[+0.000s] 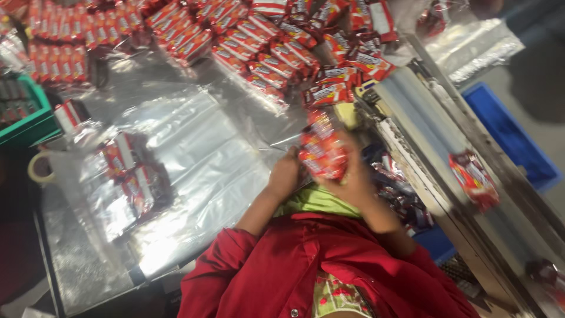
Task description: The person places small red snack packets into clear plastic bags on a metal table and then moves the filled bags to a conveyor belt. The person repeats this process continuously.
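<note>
Several things lay across the table, left to right: a roll of tape point(40, 166) at the edge, a clear bag point(126, 174) holding red packets, and flat plastic sheeting point(194, 141) on the metal table point(76, 265). Behind it, rows of red packets point(259, 41) were heaped. At centre, the left hand point(286, 175) touched a bundle of red packets point(321, 148), though whether it gripped could not be told; the right hand point(353, 182) was curled under the bundle, holding it up. Another red packet point(474, 179) lay on the conveyor point(435, 135), beside a blue crate point(512, 141).
</note>
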